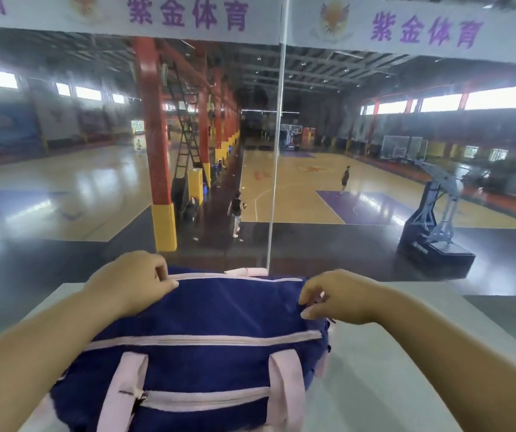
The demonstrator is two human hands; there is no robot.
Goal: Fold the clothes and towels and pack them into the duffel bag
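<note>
The navy duffel bag [219, 310] with pink trim lies on its side on a pale grey ledge [375, 369], held at both ends of its upper edge. The left hand [132, 282] sits on the far-left corner with its fingers curled, thumb and forefinger pinching the fabric just where the top zipper [234, 277] starts. The right hand [340, 297] curls over the opposite end, forefinger and thumb nipping a fold of navy cloth. The pink top zipper runs straight between the two grips. Nearer the person than both hands, a second pink zipper [203, 339] crosses the bag's side, and below it two pink straps [125, 391] flank a pocket zipper [206, 397]. Beyond the hands a glass pane [375, 151] rises from the ledge's far edge. Through it lies a basketball court [297, 194], with a red and yellow column [157, 151] past the left grip and a hoop stand [434, 219] past the right.
</note>
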